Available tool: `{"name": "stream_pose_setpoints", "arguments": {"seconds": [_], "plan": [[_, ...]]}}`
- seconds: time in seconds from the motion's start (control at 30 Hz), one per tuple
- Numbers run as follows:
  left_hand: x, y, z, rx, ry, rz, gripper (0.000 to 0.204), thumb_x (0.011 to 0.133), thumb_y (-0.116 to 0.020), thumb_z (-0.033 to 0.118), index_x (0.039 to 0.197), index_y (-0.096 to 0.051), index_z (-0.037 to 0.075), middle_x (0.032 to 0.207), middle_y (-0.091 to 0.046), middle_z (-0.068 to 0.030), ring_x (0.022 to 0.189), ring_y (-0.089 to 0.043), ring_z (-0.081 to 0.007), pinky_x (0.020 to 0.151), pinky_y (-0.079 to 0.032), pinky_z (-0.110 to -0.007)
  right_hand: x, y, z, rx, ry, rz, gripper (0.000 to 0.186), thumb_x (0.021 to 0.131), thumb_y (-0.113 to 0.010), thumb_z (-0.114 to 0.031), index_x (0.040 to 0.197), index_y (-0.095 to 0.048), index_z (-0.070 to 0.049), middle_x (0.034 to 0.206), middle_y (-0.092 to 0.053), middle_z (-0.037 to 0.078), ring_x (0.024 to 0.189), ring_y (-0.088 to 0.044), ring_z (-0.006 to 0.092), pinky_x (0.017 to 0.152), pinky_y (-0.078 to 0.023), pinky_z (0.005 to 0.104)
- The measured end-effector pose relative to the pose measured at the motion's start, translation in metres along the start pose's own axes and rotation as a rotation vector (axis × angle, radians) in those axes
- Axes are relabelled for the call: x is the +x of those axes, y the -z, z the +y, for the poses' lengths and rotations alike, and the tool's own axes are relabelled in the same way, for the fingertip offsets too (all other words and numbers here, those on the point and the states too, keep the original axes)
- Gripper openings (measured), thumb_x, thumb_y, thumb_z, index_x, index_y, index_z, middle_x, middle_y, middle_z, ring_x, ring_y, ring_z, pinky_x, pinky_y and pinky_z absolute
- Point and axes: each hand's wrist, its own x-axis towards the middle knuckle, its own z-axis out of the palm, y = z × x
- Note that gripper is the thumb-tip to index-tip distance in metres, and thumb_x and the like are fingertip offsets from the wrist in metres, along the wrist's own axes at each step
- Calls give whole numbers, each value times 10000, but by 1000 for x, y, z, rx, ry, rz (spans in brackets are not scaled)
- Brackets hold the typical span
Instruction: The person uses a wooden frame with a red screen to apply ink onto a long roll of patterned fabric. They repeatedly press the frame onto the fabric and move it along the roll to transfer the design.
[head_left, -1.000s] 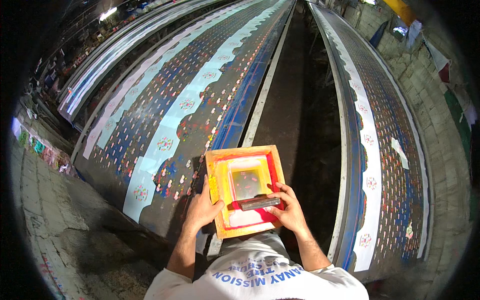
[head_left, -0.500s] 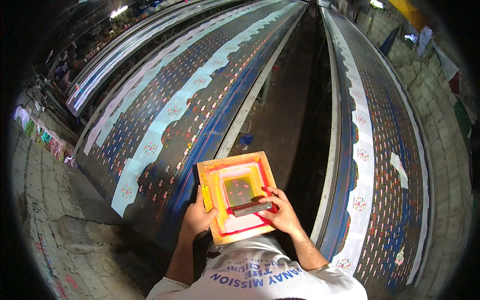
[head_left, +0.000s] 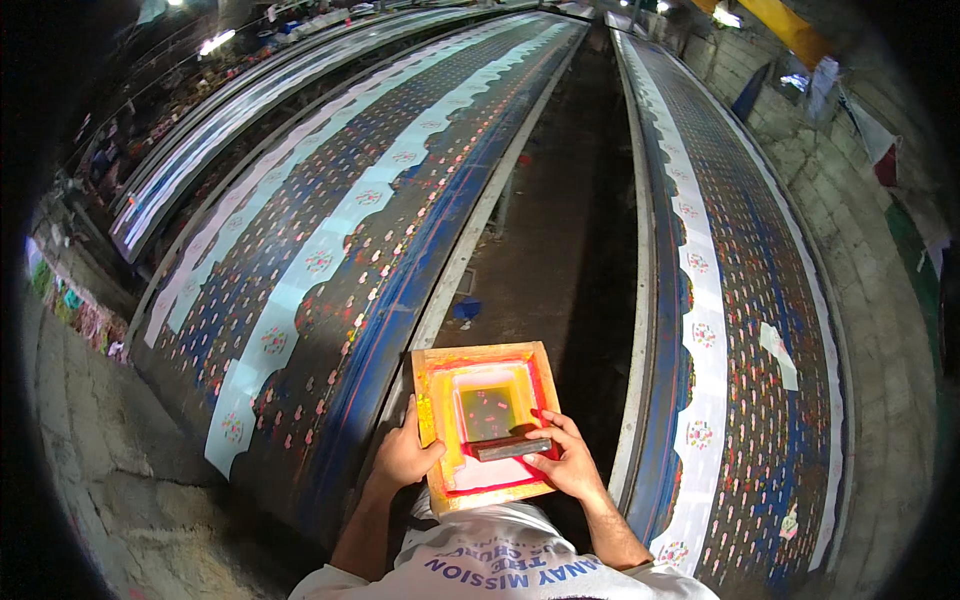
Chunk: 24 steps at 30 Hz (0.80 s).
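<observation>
A small wooden screen-printing frame (head_left: pixel 487 357), stained yellow and red, is held up in front of my body. Its mesh window (head_left: pixel 487 412) is yellowish-green with small pink marks, ringed by yellow, white and red ink. My left hand (head_left: pixel 406 452) is closed on the frame's left side, thumb on top. A dark, flat-bladed squeegee (head_left: pixel 508 448) lies across the lower part of the screen. My right hand (head_left: pixel 570 460) pinches the squeegee's right end beside the frame's right edge; some of its fingers are partly hidden.
Long printing tables run into the distance, one at left (head_left: pixel 330 400) and one at right (head_left: pixel 765 455). Scalloped fabric strips with floral prints, pale blue (head_left: pixel 275 315) and white (head_left: pixel 705 365), lie along them. A dark aisle (head_left: pixel 560 250) separates them. Block walls (head_left: pixel 850 200) stand at the sides.
The frame and both hands sit slightly lower in the picture, while the tables have shifted left as the view turned. Both hands keep the same hold.
</observation>
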Motion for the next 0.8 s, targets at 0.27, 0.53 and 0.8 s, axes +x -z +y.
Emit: {"name": "stream_pose_setpoints", "arguments": {"seconds": [0.27, 0.53, 0.8], "plan": [[40, 50, -20, 11, 16, 38, 1064, 917, -767, 327, 1724, -199, -72, 1123, -795, -300, 986, -785, -490, 899, -646, -535, 71, -28, -18, -75, 47, -83, 466, 830, -940, -18, 1265, -810, -126, 1662, -505, 148, 1590, -460, 358, 1297, -428, 458], [87, 97, -35, -74, -21, 191, 1004, 915, -777, 216, 1727, -244, -37, 1170, -812, -250, 1066, -803, -418, 913, -648, -489, 150, -56, -52, -112, 88, -125, 443, 843, -928, -20, 1258, -813, -123, 1675, -491, 154, 1588, -460, 359, 1288, -431, 457], [138, 115, -37, 119, 113, 186, 979, 884, -774, 169, 1734, -297, 71, 1262, -779, -279, 1133, -764, -502, 932, -627, -566, 211, -57, -50, -125, 72, -194, 448, 855, -919, 0, 1276, -810, -109, 1670, -494, 151, 1571, -472, 369, 1270, -460, 457]]}}
